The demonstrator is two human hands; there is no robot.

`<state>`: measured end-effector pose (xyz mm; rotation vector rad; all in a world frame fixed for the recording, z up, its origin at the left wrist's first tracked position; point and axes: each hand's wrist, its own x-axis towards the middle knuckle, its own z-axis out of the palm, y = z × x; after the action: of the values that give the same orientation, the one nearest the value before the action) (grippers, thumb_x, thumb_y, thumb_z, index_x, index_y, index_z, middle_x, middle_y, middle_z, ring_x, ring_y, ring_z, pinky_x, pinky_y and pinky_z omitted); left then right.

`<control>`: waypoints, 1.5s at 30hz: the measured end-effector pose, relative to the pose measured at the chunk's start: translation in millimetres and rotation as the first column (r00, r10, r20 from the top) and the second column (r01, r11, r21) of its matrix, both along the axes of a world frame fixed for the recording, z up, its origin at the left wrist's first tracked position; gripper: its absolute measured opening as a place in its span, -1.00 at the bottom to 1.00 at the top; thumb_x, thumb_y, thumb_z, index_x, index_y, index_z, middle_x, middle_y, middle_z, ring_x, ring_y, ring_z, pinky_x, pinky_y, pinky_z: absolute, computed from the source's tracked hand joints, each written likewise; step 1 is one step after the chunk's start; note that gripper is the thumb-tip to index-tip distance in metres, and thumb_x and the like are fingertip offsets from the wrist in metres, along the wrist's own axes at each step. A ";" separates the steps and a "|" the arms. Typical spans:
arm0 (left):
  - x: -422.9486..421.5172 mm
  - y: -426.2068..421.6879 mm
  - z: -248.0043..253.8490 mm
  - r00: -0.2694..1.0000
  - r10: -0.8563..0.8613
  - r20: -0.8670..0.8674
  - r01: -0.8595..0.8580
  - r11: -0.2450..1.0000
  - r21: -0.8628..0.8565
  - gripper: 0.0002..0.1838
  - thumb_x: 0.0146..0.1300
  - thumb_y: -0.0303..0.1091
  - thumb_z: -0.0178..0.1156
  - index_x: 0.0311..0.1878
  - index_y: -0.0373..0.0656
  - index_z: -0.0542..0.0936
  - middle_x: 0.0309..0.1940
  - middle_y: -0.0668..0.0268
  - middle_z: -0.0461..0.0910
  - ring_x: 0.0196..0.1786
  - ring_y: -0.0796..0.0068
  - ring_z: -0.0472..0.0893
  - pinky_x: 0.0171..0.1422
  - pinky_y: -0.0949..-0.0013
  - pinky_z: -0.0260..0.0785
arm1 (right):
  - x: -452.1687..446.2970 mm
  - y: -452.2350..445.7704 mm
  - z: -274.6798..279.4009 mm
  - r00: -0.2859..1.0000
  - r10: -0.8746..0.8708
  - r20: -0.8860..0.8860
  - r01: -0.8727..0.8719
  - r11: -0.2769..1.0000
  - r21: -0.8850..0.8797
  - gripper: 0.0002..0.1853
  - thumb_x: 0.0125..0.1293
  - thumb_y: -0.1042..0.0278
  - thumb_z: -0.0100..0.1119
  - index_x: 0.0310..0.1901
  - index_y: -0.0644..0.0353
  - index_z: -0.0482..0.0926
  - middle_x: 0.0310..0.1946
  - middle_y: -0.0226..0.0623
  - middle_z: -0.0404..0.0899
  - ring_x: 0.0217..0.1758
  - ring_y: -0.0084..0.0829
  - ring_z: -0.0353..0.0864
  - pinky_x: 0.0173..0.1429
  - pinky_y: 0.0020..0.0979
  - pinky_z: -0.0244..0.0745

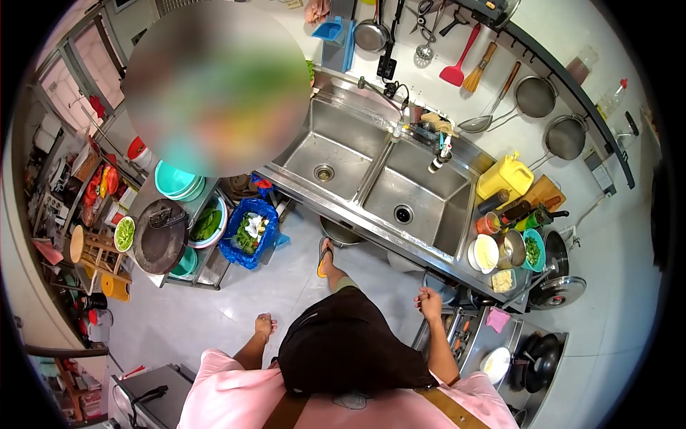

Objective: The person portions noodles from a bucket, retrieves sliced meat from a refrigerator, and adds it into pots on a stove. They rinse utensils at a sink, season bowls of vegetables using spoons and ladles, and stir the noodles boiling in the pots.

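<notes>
My left hand [265, 327] hangs over the grey floor, its fingers curled; whether it holds anything is too small to tell. My right hand [429, 303] is raised beside the counter's front edge, near the stove, with fingers bent and nothing clearly visible in them. Between my hands is the dark apron [343, 339] over a pink shirt. Ahead lies the steel double sink [371, 179], both basins without dishes. Left of it, a blue-lined bin [250, 232] holds green scraps. Neither hand touches the sink or bin.
A round dark board [161, 239] and turquoise basins [179, 179] stand on the left shelf unit. Bowls, bottles and a yellow jug [504, 176] crowd the counter's right end. A stove [464, 336] with a black wok [544, 365] is at the right. A blurred area hides the upper left.
</notes>
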<state>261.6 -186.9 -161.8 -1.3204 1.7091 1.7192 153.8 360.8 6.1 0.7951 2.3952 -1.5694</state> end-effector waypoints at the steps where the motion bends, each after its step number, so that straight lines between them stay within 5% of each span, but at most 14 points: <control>1: -5.9 4.4 3.0 0.999 0.012 -0.030 -0.012 1.000 0.008 -0.68 0.48 -0.08 0.03 0.11 -0.07 0.40 -0.39 0.29 0.66 -0.57 0.51 0.56 -0.55 0.41 0.36 | -3.6 -1.1 -0.4 1.000 0.007 0.005 -0.007 1.000 -0.001 -0.73 0.39 0.44 -0.01 0.03 0.31 0.58 -0.47 -0.25 0.65 -0.58 -0.55 0.57 -0.50 -0.48 0.43; 11: -27.9 26.5 11.6 0.994 -0.100 -0.046 0.100 0.995 -0.001 -0.69 0.49 -0.12 0.04 0.13 -0.09 0.40 -0.37 0.27 0.68 -0.57 0.52 0.56 -0.52 0.43 0.38 | 13.2 -0.6 -11.9 0.999 0.037 0.003 -0.037 0.999 -0.023 -0.72 0.42 0.42 -0.05 0.07 0.29 0.53 -0.44 -0.29 0.66 -0.56 -0.55 0.58 -0.51 -0.50 0.41; 18: -64.1 18.1 6.3 0.910 -0.401 0.105 0.400 0.916 0.026 -0.83 0.36 -0.33 0.06 -0.05 -0.14 0.48 -0.40 0.12 0.64 -0.61 0.35 0.54 -0.66 0.35 0.28 | 111.9 26.9 -44.9 0.953 -0.301 0.018 0.296 0.921 -0.254 -0.75 0.29 0.54 0.02 -0.04 0.29 0.61 -0.46 -0.24 0.67 -0.52 -0.48 0.64 -0.47 -0.41 0.55; 20: -98.4 40.1 19.4 0.861 -0.506 0.047 0.506 0.862 0.023 -0.87 0.37 -0.41 0.01 -0.08 -0.16 0.49 -0.44 0.13 0.62 -0.62 0.34 0.53 -0.67 0.39 0.28 | 140.5 26.1 -69.5 0.983 -0.168 -0.078 0.178 0.974 0.140 -0.77 0.17 0.49 0.18 -0.11 0.27 0.62 -0.43 -0.27 0.69 -0.46 -0.46 0.64 -0.44 -0.37 0.52; 23: -154.8 100.7 31.5 0.788 -0.560 -0.254 0.601 0.789 0.125 -0.86 0.41 -0.49 -0.06 -0.23 -0.26 0.50 -0.45 0.18 0.59 -0.54 0.31 0.61 -0.54 0.37 0.43 | 176.2 9.2 -74.7 0.976 -0.197 -0.092 0.213 0.953 0.215 -0.78 0.04 0.44 0.29 -0.21 0.19 0.65 -0.40 -0.25 0.70 -0.46 -0.43 0.64 -0.35 -0.34 0.53; 30: -234.4 251.7 59.1 0.170 -0.937 -0.307 0.960 0.228 -0.164 -0.67 0.45 -0.14 0.11 -0.18 -0.29 0.55 -0.34 0.12 0.63 -0.37 0.21 0.69 -0.24 0.16 0.59 | 282.8 -56.2 -34.4 0.763 -0.604 0.229 0.620 0.784 0.003 -0.77 0.07 0.27 0.35 -0.22 0.11 0.67 -0.41 -0.28 0.71 -0.41 -0.35 0.70 -0.25 -0.28 0.57; 32: -205.0 280.0 70.5 -0.509 -0.861 0.020 0.187 -0.133 -0.973 -0.60 0.37 0.01 0.16 -0.11 -0.20 0.61 -0.23 0.09 0.66 -0.18 0.09 0.69 -0.05 0.02 0.55 | 343.0 -81.1 -51.1 0.743 -0.663 0.094 0.656 0.749 0.092 -0.81 0.08 0.25 0.25 -0.29 0.11 0.65 -0.32 -0.21 0.70 -0.27 -0.20 0.68 -0.17 -0.19 0.55; 33: -181.6 291.8 89.6 -0.574 -0.736 0.359 -0.422 -0.110 -0.900 -0.55 0.33 0.08 0.18 -0.08 -0.15 0.64 -0.17 0.08 0.68 -0.08 0.03 0.69 0.05 -0.06 0.53 | 377.5 -98.3 -70.0 0.735 -0.677 0.033 0.668 0.731 0.137 -0.82 0.09 0.23 0.20 -0.32 0.10 0.64 -0.27 -0.18 0.69 -0.20 -0.12 0.67 -0.13 -0.14 0.55; 34: -182.0 297.2 87.8 -0.783 -0.510 0.356 -0.325 -0.153 -0.933 -0.54 0.18 0.14 0.27 -0.01 0.03 0.69 -0.05 0.12 0.69 0.14 0.01 0.61 0.27 -0.06 0.41 | 410.7 -116.6 -94.6 0.687 -0.723 0.070 0.701 0.685 0.199 -0.82 0.07 0.25 0.22 -0.30 0.09 0.65 -0.27 -0.18 0.69 -0.18 -0.11 0.67 -0.10 -0.14 0.56; 37: -168.4 323.6 40.0 -0.639 -0.576 0.509 0.334 -0.804 -0.491 -0.56 0.08 0.04 0.33 -0.05 0.00 0.69 -0.06 0.16 0.70 0.10 0.06 0.65 0.22 0.03 0.46 | 506.8 -165.7 -135.2 0.508 -0.821 0.262 0.796 0.563 0.221 -0.74 0.04 0.24 0.24 -0.21 0.08 0.66 -0.22 -0.18 0.69 -0.10 -0.12 0.67 -0.02 -0.16 0.58; 39: -141.4 336.9 32.3 -0.744 -0.288 0.603 0.016 -0.910 -0.414 -0.61 0.05 0.00 0.32 -0.15 -0.06 0.70 -0.13 0.11 0.70 0.02 0.04 0.67 0.16 0.07 0.49 | 560.6 -214.1 -127.1 0.422 -0.838 0.347 0.709 0.543 0.450 -0.75 0.02 0.25 0.32 -0.22 0.06 0.73 -0.32 -0.29 0.75 -0.25 -0.30 0.73 -0.08 -0.28 0.62; 40: -126.6 341.8 25.6 -0.761 -0.145 0.633 -0.147 -0.911 -0.385 -0.63 0.04 -0.03 0.32 -0.19 -0.08 0.70 -0.16 0.08 0.71 -0.02 0.02 0.67 0.12 0.09 0.51 | 583.8 -238.4 -130.1 0.190 -0.872 0.450 0.855 0.373 0.362 -0.79 0.12 0.26 0.23 -0.24 0.09 0.73 -0.38 -0.31 0.75 -0.34 -0.35 0.73 -0.15 -0.32 0.63; 41: -99.7 337.6 23.6 -0.723 -0.502 0.475 0.259 -0.834 -0.487 -0.70 0.06 -0.08 0.31 -0.28 -0.11 0.71 -0.21 0.08 0.71 -0.09 0.02 0.69 0.06 0.09 0.53 | 611.0 -268.6 -143.2 0.066 -0.872 0.485 0.936 0.223 0.273 -0.79 0.16 0.27 0.19 -0.24 0.11 0.73 -0.41 -0.33 0.75 -0.40 -0.38 0.72 -0.23 -0.33 0.63; 45: 6.7 344.7 23.3 -0.865 -0.485 0.132 0.325 -0.740 -0.589 -0.82 0.12 -0.45 0.11 -0.31 -0.23 0.69 -0.41 0.13 0.71 -0.31 0.22 0.70 -0.17 0.15 0.55 | 689.6 -416.4 -188.7 -0.439 -0.794 0.420 0.880 -0.475 0.022 -0.81 0.26 0.34 0.12 -0.21 0.18 0.69 -0.43 -0.27 0.72 -0.52 -0.47 0.66 -0.55 -0.41 0.53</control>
<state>268.3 157.8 -138.5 1.5582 1.8153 0.0237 843.4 -55.6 -182.5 3.2364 0.2721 -1.6857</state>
